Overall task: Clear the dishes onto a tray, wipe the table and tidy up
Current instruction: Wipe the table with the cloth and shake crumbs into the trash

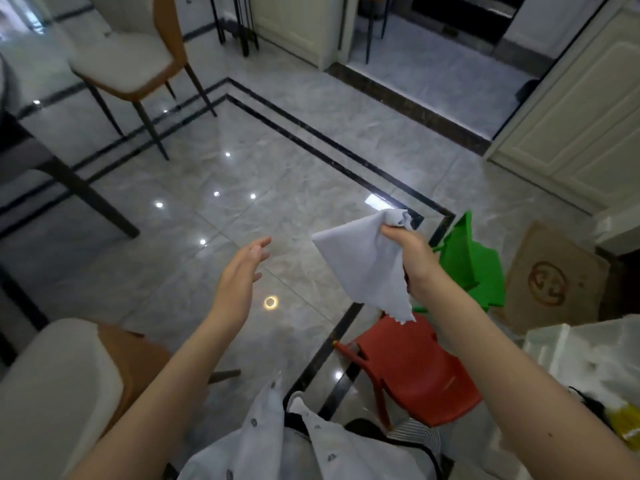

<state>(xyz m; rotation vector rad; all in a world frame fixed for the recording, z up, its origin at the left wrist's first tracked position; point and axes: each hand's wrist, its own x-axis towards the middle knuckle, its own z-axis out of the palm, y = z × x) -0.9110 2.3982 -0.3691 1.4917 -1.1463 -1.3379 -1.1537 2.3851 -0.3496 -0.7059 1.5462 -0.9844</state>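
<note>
Your right hand (410,252) pinches the pale grey cloth (363,268) by one bunched corner so it hangs free above the floor, ready, I think, for wiping, while your left hand (240,271) is open, empty, reaching forward, the table (41,161) at far left.

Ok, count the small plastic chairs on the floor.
2: a red plastic chair lies near the right arm, and a green plastic chair sits behind the right hand. Others may be out of frame.
</note>
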